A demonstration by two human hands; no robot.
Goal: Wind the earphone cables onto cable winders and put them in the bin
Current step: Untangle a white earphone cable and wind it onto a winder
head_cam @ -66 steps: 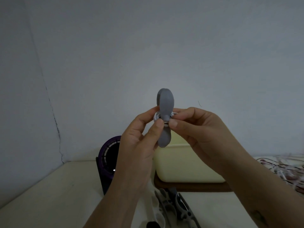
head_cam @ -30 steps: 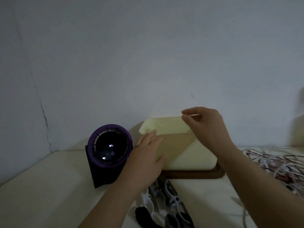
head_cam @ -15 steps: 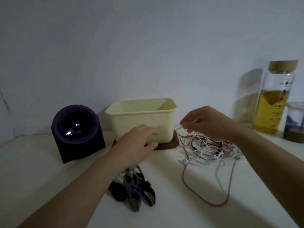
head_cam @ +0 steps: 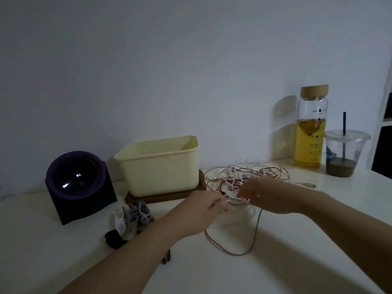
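Head view. Both of your hands have left the cream rectangular plastic bin (head_cam: pixel 161 166) and now work at the tangled heap of white, pink and dark earphone cables (head_cam: pixel 246 174). The grey winder that you held up with its white cable wound on is no longer in either hand. It was last seen as your hands went to the bin, so it is judged deposited; the bin's inside is not visible from here, so this stays unconfirmed.

Your left hand (head_cam: pixel 203 205) has its fingers curled at the near edge of the heap and appears to pinch a pale strand. Your right hand (head_cam: pixel 265 194) reaches fingers-down into the heap; blur prevents telling whether it grips anything.

The heap lies towards the back edge of the white table (head_cam: pixel 212 276), just beside the brown wooden board (head_cam: pixel 167 198) that carries the bin. The loose pile of grey, white and black cable winders (head_cam: pixel 131 217) lies in front of the board, untouched.

Finding: one cycle is judged complete and the next begins with freeing a single cable. Many cables remain, and a hasty pull risks dragging the whole heap.
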